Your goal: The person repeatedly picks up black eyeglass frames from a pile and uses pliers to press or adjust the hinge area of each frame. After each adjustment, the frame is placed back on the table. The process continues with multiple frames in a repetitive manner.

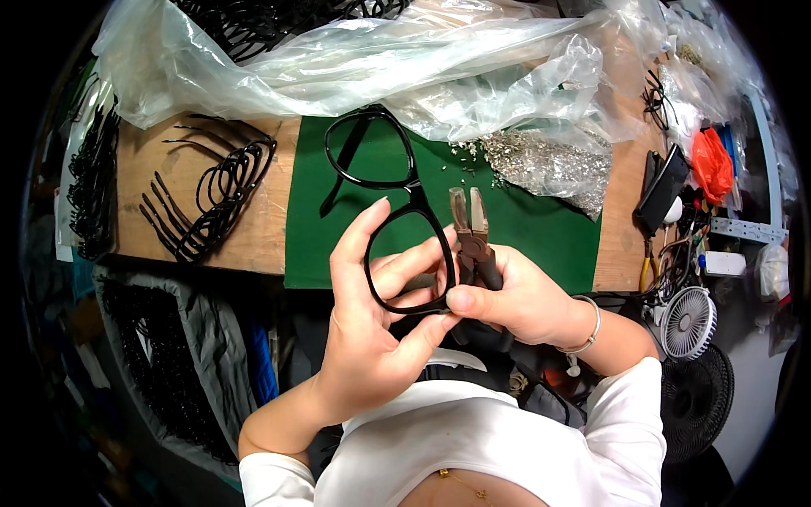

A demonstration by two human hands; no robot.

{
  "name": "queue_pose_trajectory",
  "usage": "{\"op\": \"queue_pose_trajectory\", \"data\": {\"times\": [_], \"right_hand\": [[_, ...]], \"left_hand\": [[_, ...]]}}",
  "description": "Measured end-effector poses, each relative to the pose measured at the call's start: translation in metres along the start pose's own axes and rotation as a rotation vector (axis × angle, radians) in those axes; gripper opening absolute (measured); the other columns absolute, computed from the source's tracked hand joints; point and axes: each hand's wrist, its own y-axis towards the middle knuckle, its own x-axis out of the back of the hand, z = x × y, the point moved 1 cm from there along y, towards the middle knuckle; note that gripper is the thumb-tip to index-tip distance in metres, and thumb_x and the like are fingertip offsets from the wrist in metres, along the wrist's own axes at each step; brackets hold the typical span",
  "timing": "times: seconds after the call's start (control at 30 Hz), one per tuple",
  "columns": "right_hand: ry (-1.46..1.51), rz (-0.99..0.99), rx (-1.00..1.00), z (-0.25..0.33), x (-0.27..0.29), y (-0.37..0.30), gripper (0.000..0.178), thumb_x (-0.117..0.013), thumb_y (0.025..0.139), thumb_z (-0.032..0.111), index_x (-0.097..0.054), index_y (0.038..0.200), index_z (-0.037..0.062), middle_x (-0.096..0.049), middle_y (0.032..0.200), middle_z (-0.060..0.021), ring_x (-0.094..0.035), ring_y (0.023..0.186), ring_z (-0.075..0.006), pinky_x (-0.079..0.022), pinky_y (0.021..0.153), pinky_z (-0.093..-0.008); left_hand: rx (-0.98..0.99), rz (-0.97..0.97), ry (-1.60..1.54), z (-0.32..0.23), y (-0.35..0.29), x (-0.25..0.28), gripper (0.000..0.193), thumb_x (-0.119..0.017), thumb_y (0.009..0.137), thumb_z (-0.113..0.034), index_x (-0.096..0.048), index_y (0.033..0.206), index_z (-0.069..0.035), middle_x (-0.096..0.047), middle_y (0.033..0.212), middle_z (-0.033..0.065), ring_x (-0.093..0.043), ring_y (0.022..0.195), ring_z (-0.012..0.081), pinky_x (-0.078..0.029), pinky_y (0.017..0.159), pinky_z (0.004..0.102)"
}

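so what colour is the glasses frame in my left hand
The glasses frame is glossy black, seen best in the head view.

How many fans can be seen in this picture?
2: a white fan at the right, beyond the right elbow, and a black fan just below it in the picture, partly hidden. Others may be out of sight.

pliers [476,248] partly hidden by right hand [525,296]; black pile [245,27] cropped (top edge)

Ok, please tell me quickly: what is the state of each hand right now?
Left hand: closed, holding the black glasses frame.
Right hand: closed, holding the pliers, with the thumb at the frame's edge.
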Motion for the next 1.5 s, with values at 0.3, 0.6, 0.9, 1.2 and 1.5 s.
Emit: {"op": "queue_pose_trajectory", "data": {"times": [0.3, 0.6, 0.9, 1.2, 1.5], "right_hand": [[-0.706, 0.206, -0.118, 0.020, 0.005, -0.025, 0.033, -0.051, 0.086, 0.030, -0.054, 0.090, -0.0026, -0.055, 0.072, -0.0158, -0.056, 0.067, -0.0242, -0.044, 0.062, -0.0334], [-0.942, 0.187, -0.050, 0.026, 0.002, -0.018, 0.040, -0.056, 0.082, 0.032, -0.054, 0.073, -0.0060, -0.055, 0.062, -0.0201, -0.057, 0.063, -0.0344, -0.045, 0.060, -0.0397], [-0.904, 0.100, 0.119, 0.004, 0.021, -0.016, 0.041, -0.060, 0.078, 0.035, -0.056, 0.083, -0.0057, -0.059, 0.072, -0.0214, -0.059, 0.072, -0.0356, -0.046, 0.065, -0.0399], [-1.083, -0.286, 0.175, -0.021, 0.055, -0.010, 0.021, -0.061, 0.076, 0.020, -0.056, 0.083, 0.0007, -0.058, 0.077, -0.0187, -0.057, 0.076, -0.0350, -0.045, 0.068, -0.0407], [-1.456, -0.561, 0.200, -0.023, 0.070, 0.023, 0.016, -0.059, 0.072, 0.011, -0.050, 0.076, -0.0025, -0.054, 0.073, -0.0196, -0.054, 0.073, -0.0357, -0.043, 0.066, -0.0432]], "left_hand": [[0.131, -0.043, -0.063, -0.016, -0.006, 0.006, 0.091, -0.065, 0.067, 0.008, -0.003, 0.133, -0.006, -0.048, 0.119, 0.0201, -0.054, 0.096, 0.0189, -0.049, 0.083, 0.0304], [0.184, 0.007, -0.049, -0.013, -0.004, 0.003, 0.083, -0.056, 0.074, 0.012, 0.000, 0.132, -0.006, -0.040, 0.125, 0.0240, -0.055, 0.095, 0.0177, -0.048, 0.081, 0.0286], [0.200, -0.031, 0.042, -0.006, 0.003, -0.001, 0.079, -0.055, 0.074, 0.012, -0.003, 0.132, -0.005, -0.042, 0.123, 0.0233, -0.058, 0.089, 0.0183, -0.049, 0.076, 0.0262], [0.136, 0.021, 0.078, 0.020, -0.005, 0.013, 0.078, -0.059, 0.071, 0.010, -0.008, 0.128, -0.007, -0.047, 0.111, 0.0192, -0.054, 0.075, 0.0092, -0.044, 0.067, 0.0199], [0.184, -0.186, -0.086, 0.014, -0.021, 0.007, 0.073, -0.057, 0.077, 0.001, -0.009, 0.131, -0.008, -0.050, 0.110, 0.0207, -0.059, 0.082, 0.0167, -0.047, 0.078, 0.0291]]}}
